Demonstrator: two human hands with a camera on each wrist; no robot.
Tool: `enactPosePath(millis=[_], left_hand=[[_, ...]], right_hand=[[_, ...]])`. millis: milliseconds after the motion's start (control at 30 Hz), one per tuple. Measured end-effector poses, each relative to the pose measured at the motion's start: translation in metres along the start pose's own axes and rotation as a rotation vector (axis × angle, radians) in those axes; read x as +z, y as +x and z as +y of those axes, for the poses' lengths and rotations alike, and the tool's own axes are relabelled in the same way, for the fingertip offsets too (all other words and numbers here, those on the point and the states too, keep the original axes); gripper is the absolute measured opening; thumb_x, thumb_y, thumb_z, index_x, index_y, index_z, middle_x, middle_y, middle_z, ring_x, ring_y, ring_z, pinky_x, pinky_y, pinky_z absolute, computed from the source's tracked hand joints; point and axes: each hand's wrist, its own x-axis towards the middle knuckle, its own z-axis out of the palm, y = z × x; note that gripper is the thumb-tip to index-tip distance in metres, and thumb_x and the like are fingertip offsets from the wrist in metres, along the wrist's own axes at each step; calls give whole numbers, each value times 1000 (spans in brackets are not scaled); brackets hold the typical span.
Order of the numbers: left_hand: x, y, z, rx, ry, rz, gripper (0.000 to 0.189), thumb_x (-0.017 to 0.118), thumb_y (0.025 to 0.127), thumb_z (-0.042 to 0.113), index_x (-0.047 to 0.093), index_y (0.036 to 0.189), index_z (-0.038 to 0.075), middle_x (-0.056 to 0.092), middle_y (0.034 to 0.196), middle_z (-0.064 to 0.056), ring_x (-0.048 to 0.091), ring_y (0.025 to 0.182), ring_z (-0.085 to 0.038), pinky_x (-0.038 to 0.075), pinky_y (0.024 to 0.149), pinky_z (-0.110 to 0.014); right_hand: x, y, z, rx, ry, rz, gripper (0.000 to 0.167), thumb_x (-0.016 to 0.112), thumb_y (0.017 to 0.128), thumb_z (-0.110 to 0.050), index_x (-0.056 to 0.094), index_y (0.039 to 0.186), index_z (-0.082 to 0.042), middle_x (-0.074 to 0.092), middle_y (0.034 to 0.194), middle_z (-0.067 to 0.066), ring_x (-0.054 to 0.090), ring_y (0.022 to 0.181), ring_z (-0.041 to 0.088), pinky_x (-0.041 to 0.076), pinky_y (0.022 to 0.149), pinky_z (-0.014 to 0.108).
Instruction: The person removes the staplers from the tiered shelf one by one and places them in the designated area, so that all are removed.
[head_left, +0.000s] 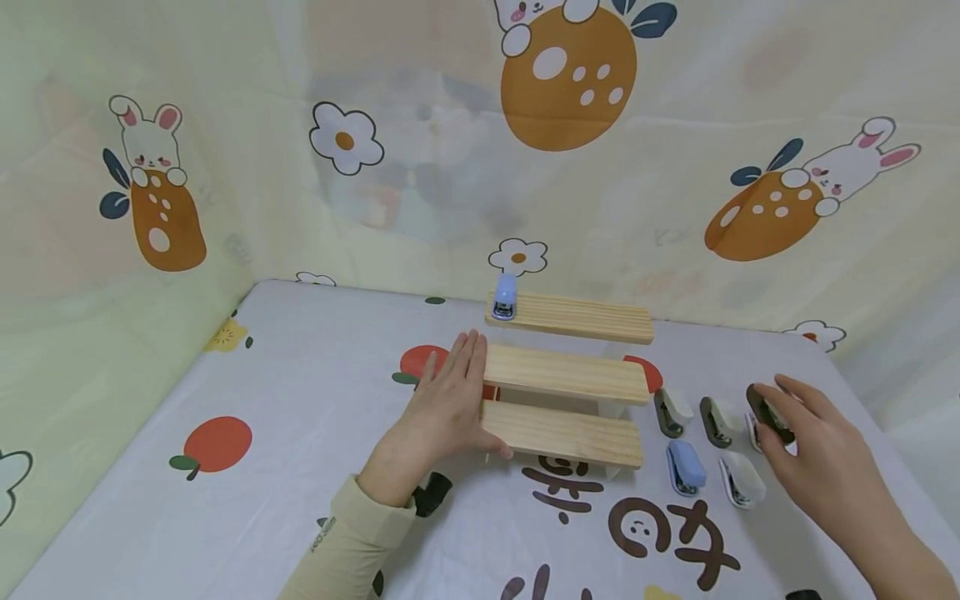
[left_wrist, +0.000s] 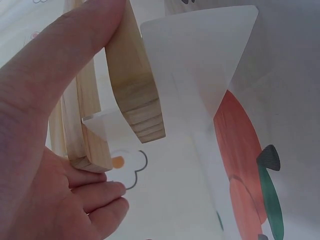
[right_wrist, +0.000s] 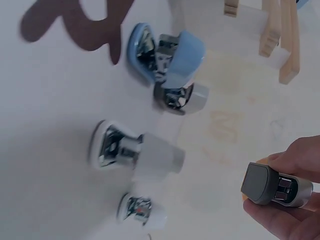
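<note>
My right hand (head_left: 832,458) pinches a small dark grey and white stapler (right_wrist: 260,183) between thumb and fingers, at the right of the table. My left hand (head_left: 442,404) rests against the left end of a three-tier wooden rack (head_left: 566,372), its fingers straight and its thumb by the lowest board. A blue mini stapler (head_left: 505,297) stands at the left end of the top board. Between the rack and my right hand stand a blue stapler (head_left: 686,468), a white stapler (head_left: 742,481) and two grey-and-white staplers (head_left: 717,421).
Translucent side supports (left_wrist: 195,65) carry the rack's boards. A white printed cloth (head_left: 300,392) covers the table. Behind it hangs a cream curtain (head_left: 435,208) with rabbit and flower prints, which also closes off the left side.
</note>
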Motion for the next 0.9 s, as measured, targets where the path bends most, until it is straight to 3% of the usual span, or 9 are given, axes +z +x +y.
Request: enactPosePath(millis=[433,700,900], left_hand=[[0,-1,0,0,-13,9,147,91,52,61,9,158,1,12,167,-15,11,155,-28,14,124,-57],[1,0,-1,2,-5,9,148,91,52,62,9,158,0,12,167,-15,11,155,-28,15,123,-57],[2,0,-1,14,-12,19,147,91,53,61,9,158,0,13,167,-16,12,155,-28,15,123,-57]], right_hand=[[6,-28,24,45,-49,-53,45,74,67,11,62,111,11,53,118,40,54,95,60,46,69,71],[10,-39,34,152,-60,-222,44,74,74,4,61,116,9,49,123,39,53,100,60,46,74,71],[16,-44,43,172,-63,-305,45,74,76,2,61,119,10,49,123,38,51,105,60,45,77,71]])
